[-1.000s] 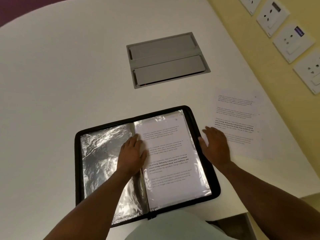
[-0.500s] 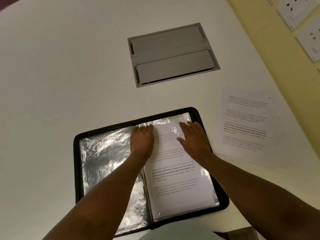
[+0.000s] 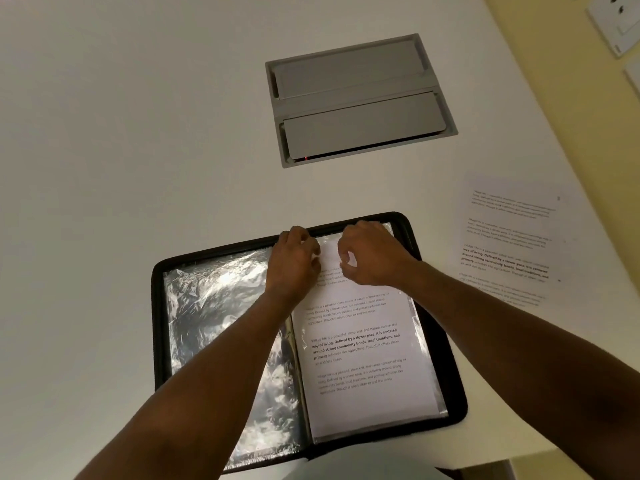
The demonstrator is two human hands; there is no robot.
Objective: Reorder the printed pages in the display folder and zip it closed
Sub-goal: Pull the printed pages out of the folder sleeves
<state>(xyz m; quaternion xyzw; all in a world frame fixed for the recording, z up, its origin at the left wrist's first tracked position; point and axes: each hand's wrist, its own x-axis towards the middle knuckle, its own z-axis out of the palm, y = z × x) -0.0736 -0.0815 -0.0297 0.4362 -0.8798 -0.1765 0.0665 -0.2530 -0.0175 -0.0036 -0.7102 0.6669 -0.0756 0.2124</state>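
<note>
The display folder lies open flat on the white surface at 6 o'clock, and both hands are bunched at its 12 o'clock edge — left hand and right hand each curled narrow, pinching at the top of the right sleeve, probably to open its mouth and get at the printed page inside. A loose page sits out at 3 o'clock, presumably parked for reordering. Fingertips are hidden behind knuckles — whether they grip plastic or paper, I can't tell, and the zipper's not visible.
</note>
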